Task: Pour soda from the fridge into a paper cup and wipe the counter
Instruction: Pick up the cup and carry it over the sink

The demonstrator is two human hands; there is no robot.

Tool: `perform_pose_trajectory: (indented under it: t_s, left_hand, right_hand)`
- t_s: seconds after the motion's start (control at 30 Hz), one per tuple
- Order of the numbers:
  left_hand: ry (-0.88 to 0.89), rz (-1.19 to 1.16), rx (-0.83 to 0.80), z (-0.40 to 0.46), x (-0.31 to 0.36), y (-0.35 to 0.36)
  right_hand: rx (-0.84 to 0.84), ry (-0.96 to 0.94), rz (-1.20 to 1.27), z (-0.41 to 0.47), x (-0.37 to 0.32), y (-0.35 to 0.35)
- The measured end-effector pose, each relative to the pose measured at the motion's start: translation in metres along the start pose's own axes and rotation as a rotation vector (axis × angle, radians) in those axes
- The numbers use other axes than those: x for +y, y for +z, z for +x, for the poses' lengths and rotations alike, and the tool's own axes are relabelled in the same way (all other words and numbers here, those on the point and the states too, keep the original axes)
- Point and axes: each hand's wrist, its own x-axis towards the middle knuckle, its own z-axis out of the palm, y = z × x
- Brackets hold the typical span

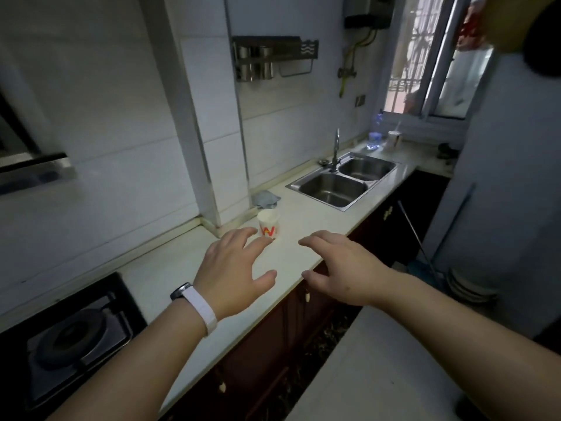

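While your left hand (235,268) and right hand (340,268) are hovering spread and empty, you are risking toppling the near paper cup (268,223).

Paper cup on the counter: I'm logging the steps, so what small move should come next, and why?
Probably turn right toward the fridge for the soda. The paper cup already stands upright on the counter, no soda bottle is in view, and both hands, left and right, hover open and hold nothing.
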Motion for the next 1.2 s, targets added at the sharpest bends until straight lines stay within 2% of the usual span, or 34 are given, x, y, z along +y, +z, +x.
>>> perform_pose_trajectory:
  t_s: [0.17,0.43,0.67,0.93,1.1,1.2]
  left_hand:
    - [0.053,-0.043,-0.041,0.080,-0.013,0.044]
    - [0.011,-0.075,-0.053,0.208,-0.069,0.079]
    - [-0.011,-0.083,-0.086,0.263,-0.101,0.108]
    - [-0.132,-0.081,-0.145,0.297,-0.126,0.145]
    - [-0.291,-0.097,-0.185,0.320,-0.133,0.174]
    - [-0.416,-0.182,-0.194,0.331,-0.132,0.194]
  right_hand:
    - [-0.030,0.081,-0.006,0.045,0.056,0.012]
    - [-0.055,0.116,-0.025,0.158,0.118,0.010]
    - [-0.085,0.102,-0.012,0.221,0.150,0.019]
    - [-0.143,0.022,0.032,0.281,0.189,0.051]
    - [-0.185,-0.042,0.086,0.327,0.224,0.076]
    - [-0.239,-0.090,0.140,0.353,0.246,0.091]
